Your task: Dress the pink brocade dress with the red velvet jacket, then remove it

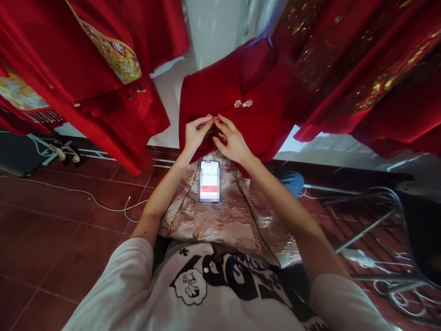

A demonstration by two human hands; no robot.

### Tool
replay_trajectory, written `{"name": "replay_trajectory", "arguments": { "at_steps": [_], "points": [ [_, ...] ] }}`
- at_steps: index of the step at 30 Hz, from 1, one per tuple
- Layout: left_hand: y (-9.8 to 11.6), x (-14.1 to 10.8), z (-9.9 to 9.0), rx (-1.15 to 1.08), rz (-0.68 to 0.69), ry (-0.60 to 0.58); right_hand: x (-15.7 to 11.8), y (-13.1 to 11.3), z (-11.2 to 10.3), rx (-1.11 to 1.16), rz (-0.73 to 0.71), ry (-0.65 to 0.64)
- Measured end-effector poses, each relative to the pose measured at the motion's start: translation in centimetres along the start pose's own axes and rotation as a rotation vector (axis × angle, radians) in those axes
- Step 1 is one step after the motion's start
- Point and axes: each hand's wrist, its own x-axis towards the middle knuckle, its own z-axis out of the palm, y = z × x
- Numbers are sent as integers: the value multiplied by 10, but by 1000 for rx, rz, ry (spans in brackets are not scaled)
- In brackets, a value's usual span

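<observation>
The pale, off-white T-shirt (138, 294) has short, loose sleeves: one (127, 262) well back from the left fingers (205, 120), the other (339, 294) well back from the right fingers (225, 122). Bold black print (237, 280) crosses the front — nearer the body than both sets of fingers — with dark blue lettering (263, 271), a black asterisk (183, 252), a small white dot (206, 270) and a scalloped white emblem (191, 287) holding a line drawing. Both forearms are bare.

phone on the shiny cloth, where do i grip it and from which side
Probably best to grip both long edges, coming down from above: the phone lies screen up on the shiny cloth, narrower across than it is long, and nothing covers either long edge.
</observation>
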Motion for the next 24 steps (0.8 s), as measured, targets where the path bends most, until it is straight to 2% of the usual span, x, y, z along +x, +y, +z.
{"name": "replay_trajectory", "arguments": {
  "at_steps": [5, 11, 17, 20, 24],
  "points": [
    [2, -2, 1, -16, -48, 33, -2, -1, -1, -111, -4, -50],
    [1, -2, -1, 20, -61, 52, -8, -1, 0, -124, 2, -90],
    [-4, 0, -5, 11, -26, -81, -3, 0, 0, -105, 16, -81],
    [-9, 3, -13, 0, -46, -137, -2, -2, -8, -88, 20, -53],
    [-15, 8, -36, 149, -31, -167, -12, -9, -24, -37, 70, 92]
  ]
}}
